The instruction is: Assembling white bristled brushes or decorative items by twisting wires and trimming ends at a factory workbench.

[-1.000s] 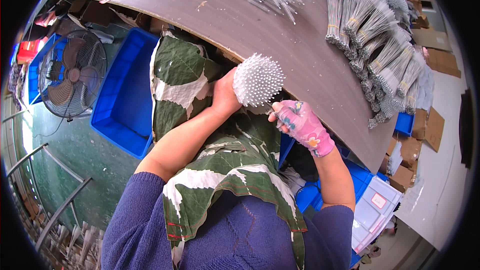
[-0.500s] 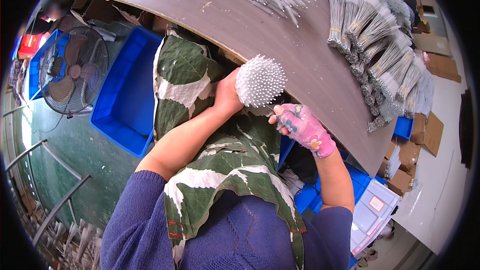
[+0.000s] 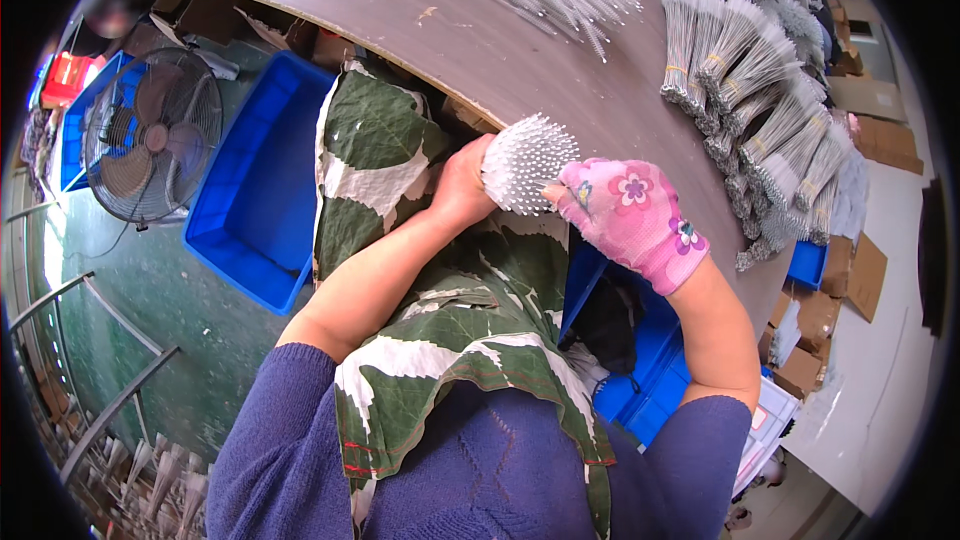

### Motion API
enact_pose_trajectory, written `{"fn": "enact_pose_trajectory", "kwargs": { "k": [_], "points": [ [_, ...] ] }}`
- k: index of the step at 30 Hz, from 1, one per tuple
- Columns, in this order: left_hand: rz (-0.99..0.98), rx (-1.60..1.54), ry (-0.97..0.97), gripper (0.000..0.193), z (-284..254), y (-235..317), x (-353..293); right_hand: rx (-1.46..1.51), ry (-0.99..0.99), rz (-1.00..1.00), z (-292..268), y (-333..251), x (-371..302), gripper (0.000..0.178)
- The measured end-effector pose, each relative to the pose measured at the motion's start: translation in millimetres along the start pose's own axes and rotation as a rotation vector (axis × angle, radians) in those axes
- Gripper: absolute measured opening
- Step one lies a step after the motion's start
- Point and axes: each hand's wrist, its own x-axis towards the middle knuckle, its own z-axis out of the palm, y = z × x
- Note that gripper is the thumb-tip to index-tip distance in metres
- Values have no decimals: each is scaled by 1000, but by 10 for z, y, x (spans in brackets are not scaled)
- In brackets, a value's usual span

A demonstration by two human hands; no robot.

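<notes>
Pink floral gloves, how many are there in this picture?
1: the pink floral glove is on the person's right hand, beside the white-tipped brush bundle gripped in the bare left hand. Others could be hidden elsewhere.

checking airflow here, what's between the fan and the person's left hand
In the head view, a blue bin comes next to the fan, then green-and-white patterned cloth, reaching up to the left hand.
</notes>
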Motion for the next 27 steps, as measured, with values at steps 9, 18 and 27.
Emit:
{"fn": "enact_pose_trajectory", "kwargs": {
  "k": [9,18,27],
  "points": [
    [4,26,7,30,-1,1,1,-82,-113,-15,-97,-16,135,34],
    [-23,82,-22,31,-29,50,8,-159,-154,-113,-106,-50,240,29],
    [-20,138,-21,32,-63,107,5,-154,-292,-154,-251,-27,355,32]
  ]
}}
